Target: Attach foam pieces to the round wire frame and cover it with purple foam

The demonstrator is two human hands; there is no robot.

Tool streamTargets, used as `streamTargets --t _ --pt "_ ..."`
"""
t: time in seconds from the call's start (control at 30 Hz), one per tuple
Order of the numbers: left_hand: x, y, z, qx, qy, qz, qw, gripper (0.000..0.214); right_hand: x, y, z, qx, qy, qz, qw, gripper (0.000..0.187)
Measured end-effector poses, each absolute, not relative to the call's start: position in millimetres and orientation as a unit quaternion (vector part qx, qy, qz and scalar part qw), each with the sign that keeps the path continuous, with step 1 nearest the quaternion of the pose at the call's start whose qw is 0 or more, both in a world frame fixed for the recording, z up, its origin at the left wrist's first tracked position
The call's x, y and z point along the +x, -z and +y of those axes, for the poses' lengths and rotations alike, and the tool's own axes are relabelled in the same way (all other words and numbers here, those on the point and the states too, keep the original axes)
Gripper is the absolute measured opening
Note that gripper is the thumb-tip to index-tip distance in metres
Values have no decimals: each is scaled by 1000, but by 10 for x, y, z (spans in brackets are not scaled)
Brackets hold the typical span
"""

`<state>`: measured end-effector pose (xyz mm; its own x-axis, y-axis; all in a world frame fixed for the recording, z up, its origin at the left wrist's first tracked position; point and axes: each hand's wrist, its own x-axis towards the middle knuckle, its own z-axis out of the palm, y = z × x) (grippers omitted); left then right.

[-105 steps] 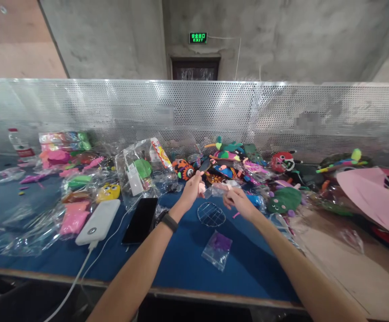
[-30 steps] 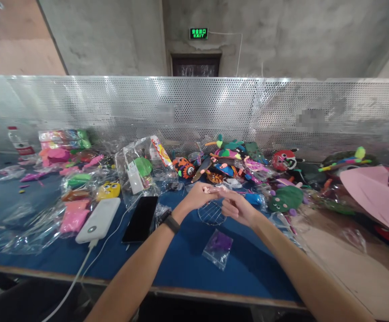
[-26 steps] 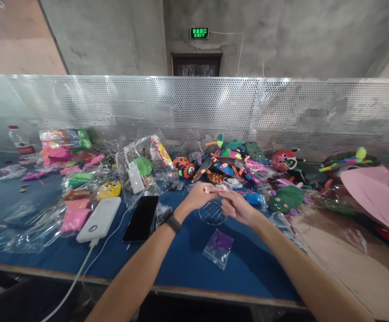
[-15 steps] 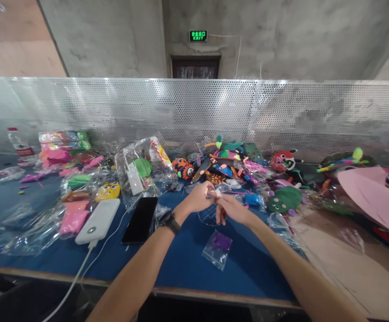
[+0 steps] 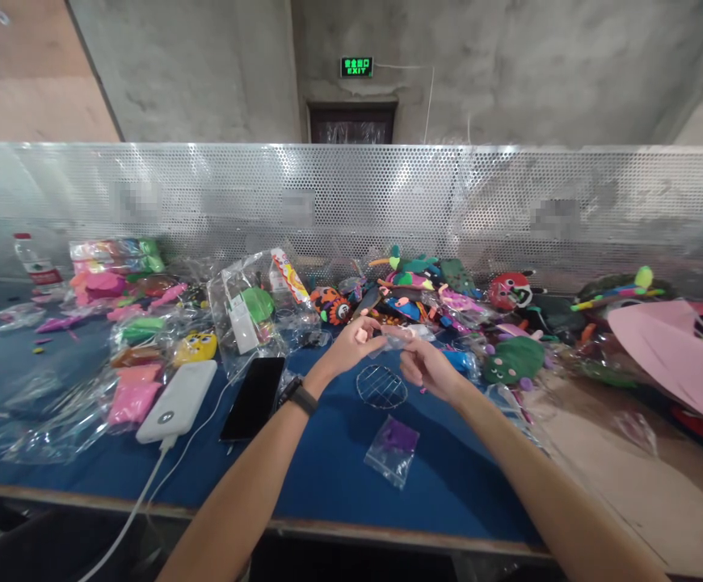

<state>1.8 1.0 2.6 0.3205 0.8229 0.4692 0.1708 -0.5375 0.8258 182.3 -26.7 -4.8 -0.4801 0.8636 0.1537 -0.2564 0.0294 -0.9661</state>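
Note:
My left hand point(image 5: 347, 352) is closed around a small pale pink lump point(image 5: 361, 335), which looks like modelling clay. Between the two hands stretches a small clear plastic bag point(image 5: 393, 339). My right hand point(image 5: 431, 369) pinches the bag's right side with its fingers curled. Below the hands, a round wire mesh point(image 5: 381, 386) lies flat on the blue table. Nearer to me is a clear zip bag with purple clay point(image 5: 400, 436) inside.
To the left lie a black phone point(image 5: 254, 399) and a white power bank point(image 5: 177, 402) with a cable. Colourful clay figures point(image 5: 409, 301) pile up along the perforated metal screen point(image 5: 364, 194). A green clay figure point(image 5: 515, 360) and a pink sheet point(image 5: 679, 356) are at right.
My hands have moved apart, and the plastic bag now shows between them. The pale pink lump is visible in my left hand. The wire mesh is uncovered.

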Motion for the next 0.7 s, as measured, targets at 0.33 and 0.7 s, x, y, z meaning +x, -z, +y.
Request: streamTargets --t 0.33,0.7 --pt "32 1 -2 729 -438 314 421 33 1865 93 -225 -238 -694 -526 431 34" --pt "116 -37 -85 710 -462 296 441 31 1821 56 -274 -226 -747 -470 412 26"
